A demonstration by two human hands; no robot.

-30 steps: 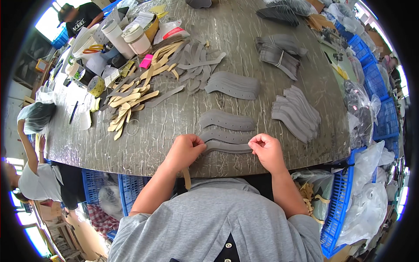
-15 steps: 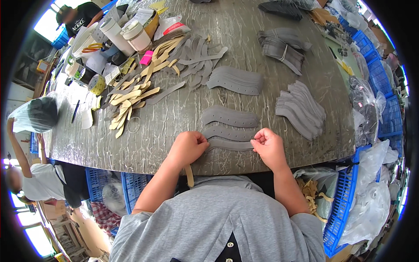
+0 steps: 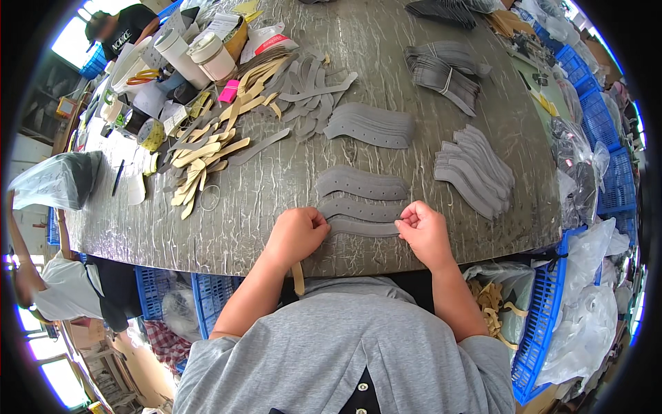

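Observation:
My left hand (image 3: 298, 231) and my right hand (image 3: 425, 231) pinch the two ends of a grey curved strip (image 3: 364, 228) near the table's front edge. Its far side lies against a second grey strip (image 3: 365, 209) with a row of small holes. A third holed grey piece (image 3: 362, 183) lies just beyond, a little apart. Farther off is a neat stack of grey holed pieces (image 3: 370, 125). A narrow beige strip (image 3: 298, 278) sticks out at the table edge under my left wrist.
Loose beige and grey strips (image 3: 210, 148) pile up at left, near a white jar (image 3: 212, 56). Fanned grey pieces (image 3: 473, 172) and a banded bundle (image 3: 447, 77) lie at right. Blue crates (image 3: 541, 317) stand below. At far left a person (image 3: 69, 290) holds a plastic bag (image 3: 58, 179).
My hands and the grey strip have hardly moved. At far left, the person's arms and the plastic bag have shifted slightly.

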